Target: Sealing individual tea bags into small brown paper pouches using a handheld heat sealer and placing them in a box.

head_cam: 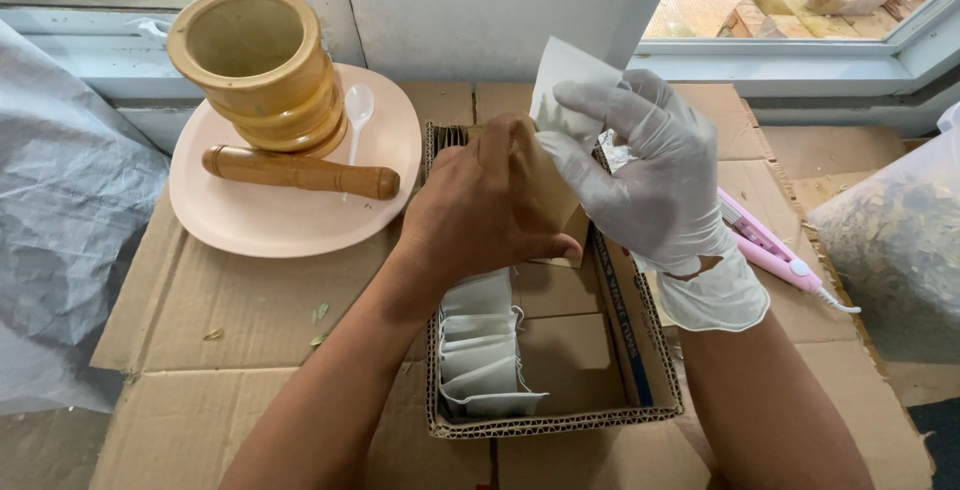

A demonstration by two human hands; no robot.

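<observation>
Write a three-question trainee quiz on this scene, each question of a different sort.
1. True or false: the gloved right hand holds a small white paper sachet.
2. What lies across the round peach plate, before the wooden mortar? A) wooden pestle B) scissors C) knife
3. Fill in: the white sachets stand in a row inside the corrugated ______ box, by the bare left hand.

Key: 1 true; 2 A; 3 cardboard.
</observation>
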